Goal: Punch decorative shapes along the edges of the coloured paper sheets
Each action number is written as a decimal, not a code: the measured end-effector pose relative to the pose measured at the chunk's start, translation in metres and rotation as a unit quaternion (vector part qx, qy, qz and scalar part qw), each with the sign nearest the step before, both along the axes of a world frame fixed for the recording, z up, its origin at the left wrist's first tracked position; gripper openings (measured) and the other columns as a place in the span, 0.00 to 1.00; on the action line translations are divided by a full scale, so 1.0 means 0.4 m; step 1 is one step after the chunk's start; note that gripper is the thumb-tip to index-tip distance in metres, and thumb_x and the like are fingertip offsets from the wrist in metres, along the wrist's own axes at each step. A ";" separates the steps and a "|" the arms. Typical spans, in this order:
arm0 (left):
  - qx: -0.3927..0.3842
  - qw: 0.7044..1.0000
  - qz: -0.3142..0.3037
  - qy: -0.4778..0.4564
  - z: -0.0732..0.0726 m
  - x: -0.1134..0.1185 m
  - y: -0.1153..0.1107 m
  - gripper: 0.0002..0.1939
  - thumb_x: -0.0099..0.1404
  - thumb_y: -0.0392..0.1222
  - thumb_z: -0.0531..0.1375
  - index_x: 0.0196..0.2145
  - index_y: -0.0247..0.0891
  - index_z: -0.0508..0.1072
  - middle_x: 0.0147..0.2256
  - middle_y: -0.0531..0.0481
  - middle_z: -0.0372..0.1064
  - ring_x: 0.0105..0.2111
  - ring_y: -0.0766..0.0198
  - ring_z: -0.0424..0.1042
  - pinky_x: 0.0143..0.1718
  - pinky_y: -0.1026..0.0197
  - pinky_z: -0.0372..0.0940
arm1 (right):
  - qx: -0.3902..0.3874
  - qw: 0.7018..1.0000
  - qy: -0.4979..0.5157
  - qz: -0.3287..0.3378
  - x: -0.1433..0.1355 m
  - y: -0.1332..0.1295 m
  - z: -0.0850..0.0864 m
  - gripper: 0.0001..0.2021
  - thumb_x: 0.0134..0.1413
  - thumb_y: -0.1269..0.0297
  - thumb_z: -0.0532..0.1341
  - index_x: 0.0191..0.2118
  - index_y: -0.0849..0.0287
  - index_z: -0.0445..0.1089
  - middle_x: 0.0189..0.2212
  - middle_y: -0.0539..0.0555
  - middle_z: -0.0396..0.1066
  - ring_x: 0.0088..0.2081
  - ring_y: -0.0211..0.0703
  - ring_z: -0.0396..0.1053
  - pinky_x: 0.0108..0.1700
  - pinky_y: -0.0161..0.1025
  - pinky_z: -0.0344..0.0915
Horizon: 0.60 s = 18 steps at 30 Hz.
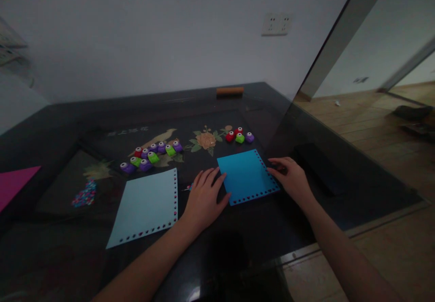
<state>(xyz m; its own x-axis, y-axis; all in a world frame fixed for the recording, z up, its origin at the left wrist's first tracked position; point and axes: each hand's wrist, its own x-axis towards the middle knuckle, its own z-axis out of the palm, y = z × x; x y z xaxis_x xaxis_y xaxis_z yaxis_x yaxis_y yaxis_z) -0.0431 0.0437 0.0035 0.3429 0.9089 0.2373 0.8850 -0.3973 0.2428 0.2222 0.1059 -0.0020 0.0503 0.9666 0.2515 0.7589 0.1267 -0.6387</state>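
A blue square of paper [244, 175] lies on the dark table, with punched holes along its right and near edges. My left hand [205, 197] rests flat at its left edge, fingers spread, thumb and forefinger touching the sheet. At the right edge, my right hand [292, 177] has its fingers curled, with the thumb against the paper. A pale blue sheet [147, 202], also punched along its right and near edges, lies left of my left hand. Colourful small bits [190, 187] are partly hidden behind my left hand.
Several purple, green and red craft punches [152, 157] stand behind the pale sheet, and several more [239, 137] behind the blue one. A pile of paper bits [84, 194] and a magenta sheet [16, 184] lie left. A brown roll [230, 92] is near the wall.
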 end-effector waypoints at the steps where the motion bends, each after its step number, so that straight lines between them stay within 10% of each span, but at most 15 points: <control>1: 0.000 1.000 -0.002 -0.001 0.000 0.000 0.000 0.24 0.63 0.47 0.56 0.55 0.39 0.64 0.57 0.42 0.60 0.58 0.50 0.57 0.59 0.43 0.52 | -0.001 1.000 -0.023 0.006 0.001 0.001 -0.005 0.13 0.45 0.62 0.63 0.39 0.60 0.74 0.34 0.56 0.68 0.32 0.45 0.66 0.34 0.43 0.64; 18: -0.014 1.000 -0.012 -0.002 0.004 -0.001 0.000 0.24 0.63 0.47 0.56 0.56 0.40 0.64 0.58 0.43 0.60 0.58 0.51 0.56 0.57 0.44 0.53 | -0.003 0.998 -0.058 0.024 0.006 0.004 -0.019 0.12 0.47 0.63 0.63 0.39 0.59 0.75 0.36 0.57 0.65 0.37 0.48 0.66 0.38 0.45 0.65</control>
